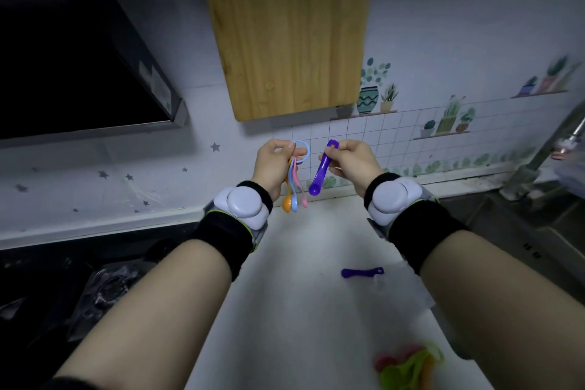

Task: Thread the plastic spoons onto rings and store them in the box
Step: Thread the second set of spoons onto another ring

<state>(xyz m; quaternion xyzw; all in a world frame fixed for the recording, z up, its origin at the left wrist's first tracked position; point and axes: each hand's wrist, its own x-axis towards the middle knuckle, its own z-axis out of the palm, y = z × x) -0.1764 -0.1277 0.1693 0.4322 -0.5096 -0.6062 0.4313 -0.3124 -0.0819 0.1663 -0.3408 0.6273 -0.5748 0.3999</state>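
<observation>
Left hand grip pinching blue ring; right hand grip pinching purple spoon.

Black wristbands carry rounded white pods on both bare forearms

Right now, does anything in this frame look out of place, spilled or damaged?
Nothing looks spilled or damaged. One small purple plastic spoon lies loose on the white countertop, unthreaded, while the left hand holds the light blue ring with spoons and the right hand holds another purple plastic spoon.
</observation>
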